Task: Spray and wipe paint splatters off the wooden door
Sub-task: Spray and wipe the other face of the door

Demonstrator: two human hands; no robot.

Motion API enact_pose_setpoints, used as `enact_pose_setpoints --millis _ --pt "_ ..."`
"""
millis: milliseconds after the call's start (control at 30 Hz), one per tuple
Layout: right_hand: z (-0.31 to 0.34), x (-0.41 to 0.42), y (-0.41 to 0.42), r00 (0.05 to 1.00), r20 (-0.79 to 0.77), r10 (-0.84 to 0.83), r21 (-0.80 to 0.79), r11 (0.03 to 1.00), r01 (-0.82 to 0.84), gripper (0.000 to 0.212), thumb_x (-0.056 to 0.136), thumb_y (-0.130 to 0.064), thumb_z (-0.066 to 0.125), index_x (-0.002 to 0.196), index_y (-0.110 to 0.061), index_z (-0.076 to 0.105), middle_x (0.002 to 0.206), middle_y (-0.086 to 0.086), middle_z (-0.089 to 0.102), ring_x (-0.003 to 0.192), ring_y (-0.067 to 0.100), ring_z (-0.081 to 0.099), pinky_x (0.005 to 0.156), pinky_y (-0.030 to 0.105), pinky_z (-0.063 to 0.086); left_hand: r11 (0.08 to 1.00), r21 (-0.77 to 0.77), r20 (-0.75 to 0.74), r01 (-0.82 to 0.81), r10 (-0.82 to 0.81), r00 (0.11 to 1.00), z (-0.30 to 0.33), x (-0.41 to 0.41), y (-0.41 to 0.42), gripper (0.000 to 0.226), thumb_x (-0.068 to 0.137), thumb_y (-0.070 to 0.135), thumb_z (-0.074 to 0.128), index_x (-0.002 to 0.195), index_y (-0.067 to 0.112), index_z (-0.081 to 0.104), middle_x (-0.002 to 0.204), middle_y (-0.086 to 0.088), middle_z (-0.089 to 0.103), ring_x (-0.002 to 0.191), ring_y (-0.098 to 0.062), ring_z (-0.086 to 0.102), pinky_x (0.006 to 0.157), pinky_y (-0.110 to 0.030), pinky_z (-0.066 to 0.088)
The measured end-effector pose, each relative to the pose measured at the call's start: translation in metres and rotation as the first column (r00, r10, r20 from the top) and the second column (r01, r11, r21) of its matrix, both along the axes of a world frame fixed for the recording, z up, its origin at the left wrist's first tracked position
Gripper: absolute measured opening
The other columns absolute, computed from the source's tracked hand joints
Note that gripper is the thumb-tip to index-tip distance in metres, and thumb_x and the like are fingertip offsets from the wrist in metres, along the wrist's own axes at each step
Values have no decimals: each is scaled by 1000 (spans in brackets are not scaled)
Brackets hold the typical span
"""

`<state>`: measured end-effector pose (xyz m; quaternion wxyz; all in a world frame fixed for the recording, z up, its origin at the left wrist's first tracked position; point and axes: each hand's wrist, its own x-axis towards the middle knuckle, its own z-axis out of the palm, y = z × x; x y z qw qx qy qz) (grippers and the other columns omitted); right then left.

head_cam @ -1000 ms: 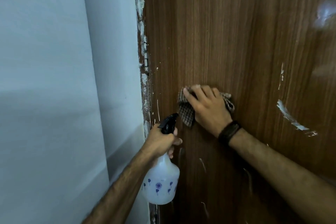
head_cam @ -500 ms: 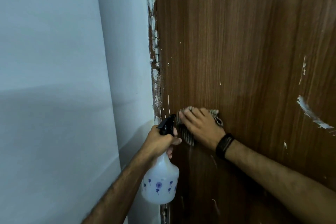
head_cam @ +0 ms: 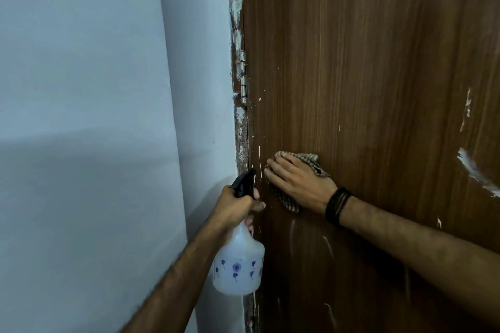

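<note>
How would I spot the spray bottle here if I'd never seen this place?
Start at the wooden door and follow its hinged edge down, where it meets the pale wall. There the left hand grips the spray bottle by its neck, beside the right hand pressing a checked cloth on the door. It is the only translucent white thing, with small purple flowers and a black trigger top.

Wooden door (head_cam: 365, 62) fills right two-thirds of frame, vertical grain, hinge side at centre. On its face: checked cloth (head_cam: 311, 159) pressed flat at lower centre, white paint smear (head_cam: 473, 170) at right edge, thin drips near the hinge (head_cam: 243, 89) (more streaks low centre, blurred).
</note>
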<state>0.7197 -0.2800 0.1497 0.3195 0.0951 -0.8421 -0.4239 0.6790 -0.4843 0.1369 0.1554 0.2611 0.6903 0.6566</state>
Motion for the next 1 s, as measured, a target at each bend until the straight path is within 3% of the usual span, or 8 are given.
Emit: enact_pose_setpoints --millis 200,367,467,567,667,800,900,1000 --pt "63 -29 -12 980 -195 -32 -59 998 21 53 91 -3 43 144 -4 46 149 22 45 143 37 36 119 46 16 999 -5 -4 -48 48 999 8 -10 3 25 83 -12 59 82 12 53 66 -4 56 41 -14 38 43 -27 42" --pt "30 -27 -5 997 -70 -35 -116 993 27 65 100 -34 47 154 -4 27 161 21 23 151 36 15 124 50 9 1000 -18 -7 -7 7 1000 4 -9 0 21 84 -9 62 85 11 56 78 -13 55 41 -12 40 43 -25 43" --pt "-9 -21 -9 982 154 -105 54 994 98 67 96 -18 31 157 -5 8 164 21 5 152 35 -1 123 50 -4 1000 -25 -1 3 -3 1000 -3 -7 -2 20 85 -9 62 86 10 56 74 -10 55 41 -12 41 42 -25 42" --pt "-1 -33 -9 992 100 -78 79 994 71 66 89 -10 23 155 -3 21 162 22 19 151 36 12 121 48 -1 999 -42 -7 -1 1 1000 -3 -9 -4 22 83 -10 61 86 11 54 77 -12 52 42 -14 40 42 -26 42" --pt "35 -57 -15 988 -126 -87 47 995 93 61 89 -12 42 149 -3 38 154 20 37 144 38 28 119 50 25 999 -36 -5 -23 23 1000 3 -11 -7 22 82 -10 61 89 9 56 81 -14 53 41 -13 40 43 -25 43" --pt "65 -76 -35 960 -259 -110 29 992 121 58 75 -16 61 133 -9 60 127 9 48 115 28 39 103 41 33 1000 -1 -33 -23 23 999 10 -13 -14 25 82 -11 62 90 13 59 81 -10 55 41 -14 39 45 -28 43" --pt "38 -77 -31 982 -169 -89 74 992 103 49 80 -17 62 128 -12 62 123 6 54 115 27 46 103 43 37 999 17 -30 -27 27 999 9 -16 -18 26 83 -11 62 82 14 56 78 -9 54 40 -13 38 43 -27 42" --pt "0 -61 -31 996 53 -68 188 980 57 39 86 -12 39 112 -14 68 112 3 62 106 24 58 103 41 37 999 13 -27 -31 32 999 6 -17 -19 23 83 -11 61 83 12 56 75 -8 56 40 -14 38 43 -27 42"
